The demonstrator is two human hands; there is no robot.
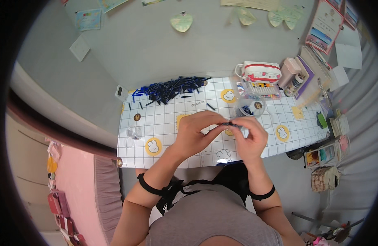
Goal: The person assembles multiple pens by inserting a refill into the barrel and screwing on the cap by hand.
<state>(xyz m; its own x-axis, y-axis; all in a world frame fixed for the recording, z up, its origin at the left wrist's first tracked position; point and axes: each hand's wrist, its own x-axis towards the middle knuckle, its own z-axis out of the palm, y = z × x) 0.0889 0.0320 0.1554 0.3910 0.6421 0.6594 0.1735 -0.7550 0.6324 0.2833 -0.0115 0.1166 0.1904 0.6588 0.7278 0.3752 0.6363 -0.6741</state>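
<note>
Over the front middle of the table (172, 158), my left hand (197, 129) and my right hand (251, 135) meet, fingertips pinched together on one small dark tube-like piece (227, 124). Fingers hide most of it, so its exact kind is unclear. A similar thin dark piece (211, 107) lies just beyond my hands. Behind my right hand stands a clear round container (260, 100) with several dark blue pieces (247, 110) at its bottom. At the back left spreads a large heap of slim black and blue tubes (168, 90), a few lying loose beside it.
A small clear cup (134, 132) is on the table's left side. Along the back right are a white-and-red pouch (260, 71), a box of coloured pens (262, 91), a pink bottle (289, 71) and notebooks (312, 67). A small white device (121, 93) stands at the left wall.
</note>
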